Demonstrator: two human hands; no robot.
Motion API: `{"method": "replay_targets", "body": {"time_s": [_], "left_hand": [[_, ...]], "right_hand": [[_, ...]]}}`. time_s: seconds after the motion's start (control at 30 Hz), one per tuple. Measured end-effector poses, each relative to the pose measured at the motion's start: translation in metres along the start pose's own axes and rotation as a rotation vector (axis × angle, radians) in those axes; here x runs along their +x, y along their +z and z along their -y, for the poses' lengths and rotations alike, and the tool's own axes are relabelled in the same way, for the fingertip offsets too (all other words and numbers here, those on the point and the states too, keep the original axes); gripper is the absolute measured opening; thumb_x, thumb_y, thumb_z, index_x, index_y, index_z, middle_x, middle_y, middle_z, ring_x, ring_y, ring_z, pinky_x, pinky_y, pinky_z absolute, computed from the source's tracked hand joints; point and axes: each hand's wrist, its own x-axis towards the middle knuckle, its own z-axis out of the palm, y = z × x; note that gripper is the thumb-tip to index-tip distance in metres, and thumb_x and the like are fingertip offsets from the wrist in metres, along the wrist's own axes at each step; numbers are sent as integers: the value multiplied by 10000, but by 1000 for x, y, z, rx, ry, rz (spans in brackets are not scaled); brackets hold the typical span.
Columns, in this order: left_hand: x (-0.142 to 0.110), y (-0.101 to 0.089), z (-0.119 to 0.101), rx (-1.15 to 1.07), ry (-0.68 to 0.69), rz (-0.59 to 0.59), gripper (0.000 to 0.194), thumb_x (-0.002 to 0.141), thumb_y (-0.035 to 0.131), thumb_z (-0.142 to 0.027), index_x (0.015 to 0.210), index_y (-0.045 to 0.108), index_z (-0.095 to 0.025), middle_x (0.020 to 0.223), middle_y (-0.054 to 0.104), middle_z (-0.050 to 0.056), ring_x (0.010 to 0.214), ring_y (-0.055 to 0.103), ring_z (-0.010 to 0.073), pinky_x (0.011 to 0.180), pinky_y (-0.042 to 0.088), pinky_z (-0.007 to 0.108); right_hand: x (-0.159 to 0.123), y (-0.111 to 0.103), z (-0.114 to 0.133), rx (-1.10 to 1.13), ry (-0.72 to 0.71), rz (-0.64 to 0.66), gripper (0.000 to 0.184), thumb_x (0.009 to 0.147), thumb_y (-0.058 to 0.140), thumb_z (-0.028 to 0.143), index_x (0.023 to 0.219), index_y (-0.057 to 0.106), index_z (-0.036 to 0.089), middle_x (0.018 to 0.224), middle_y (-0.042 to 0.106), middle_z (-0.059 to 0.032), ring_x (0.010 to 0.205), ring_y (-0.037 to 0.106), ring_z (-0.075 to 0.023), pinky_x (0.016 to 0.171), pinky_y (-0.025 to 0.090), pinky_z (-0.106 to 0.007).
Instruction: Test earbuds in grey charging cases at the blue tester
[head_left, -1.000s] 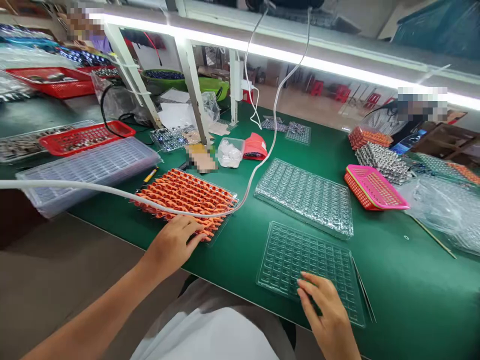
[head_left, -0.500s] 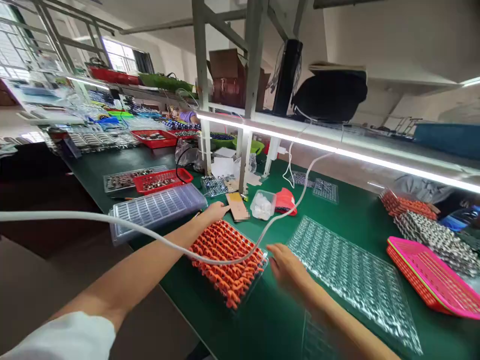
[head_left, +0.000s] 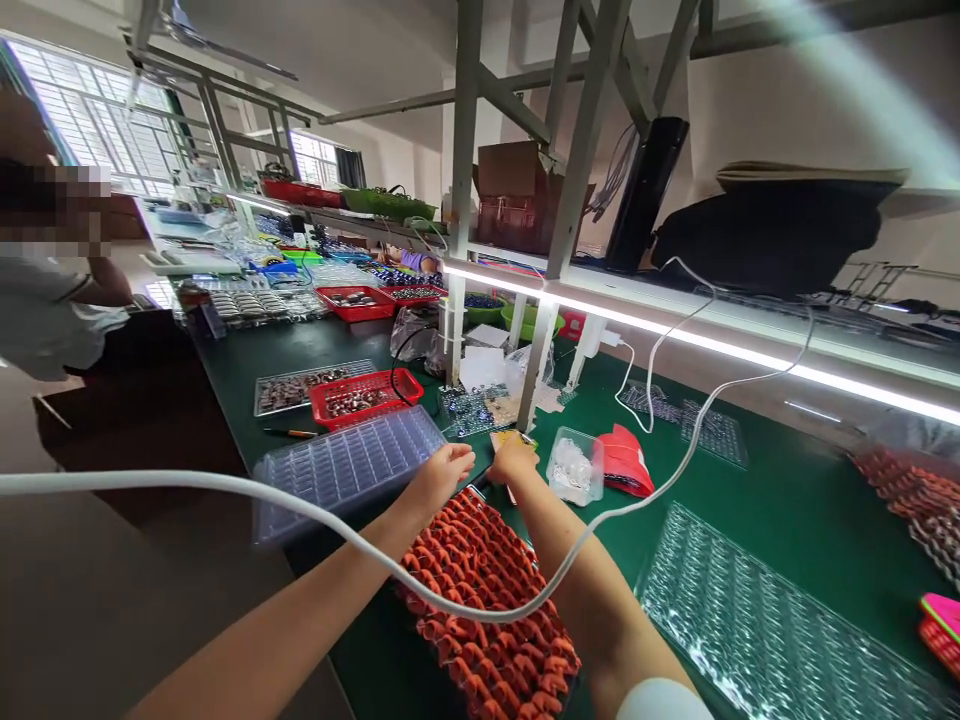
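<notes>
My right hand reaches across the phone and covers most of it. Its fingers are bent downward, and a slim dark item shows at their tips; its kind is unclear. Just left of it, my left hand hovers with loosely bent fingers and nothing visible in them. Below both hands lies a tray of orange curled pieces in rows, partly behind my forearms. A stack of clear compartment trays is beside my left hand.
A white cable hangs across the view before my arms. Right of my right hand stand a clear tub and a red pouch. A clear moulded sheet lies farther right. At left is another person.
My right hand has moved from beside the orange pieces to over the phone. My left hand has drawn back from the phone. The view has shifted, bringing another person into sight at left.
</notes>
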Motion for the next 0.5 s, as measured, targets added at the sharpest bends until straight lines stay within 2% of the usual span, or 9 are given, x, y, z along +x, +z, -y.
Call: {"method": "replay_targets", "body": {"time_s": [0.13,0.27,0.33,0.43,0.5], "left_hand": [[-17,-11,-3,-49,33,69,376,693,750,-404,948,663,-142,996,680,88,992,639,251,899,481,357],[-23,-14,-6,-91,33,78,381,663,781,-397,918,669,-138,961,689,101,1021,629,283,937,459,390],[-26,-14,-6,-126,31,67,395,675,787,-398,950,668,-142,1048,685,123,1096,604,293,990,431,389],[-34,-6,-6,-198,21,52,465,746,742,-457,1094,633,-169,1287,600,139,1236,531,288,1054,394,374],[-46,5,-9,-284,-13,77,536,807,649,-556,1192,585,-188,1360,550,142,1244,532,289,1034,423,389]], "right_hand": [[14,-3,-3,4,49,71,474,949,618,387,1353,474,186,1359,480,-116,1195,511,-298,993,446,-533],[5,-12,-8,40,28,56,499,944,620,400,1366,460,188,1357,482,-120,1178,526,-296,966,470,-518],[-7,-23,-7,74,-28,13,675,884,687,420,1430,384,165,1350,491,-156,1191,519,-320,974,457,-511],[-38,-43,-9,146,-162,-66,1058,752,786,415,1522,152,62,1284,542,-241,1174,537,-358,953,456,-446],[-68,-56,-16,204,-262,-102,1129,742,762,413,1530,49,34,1224,594,-232,1109,590,-332,882,481,-369]]}}
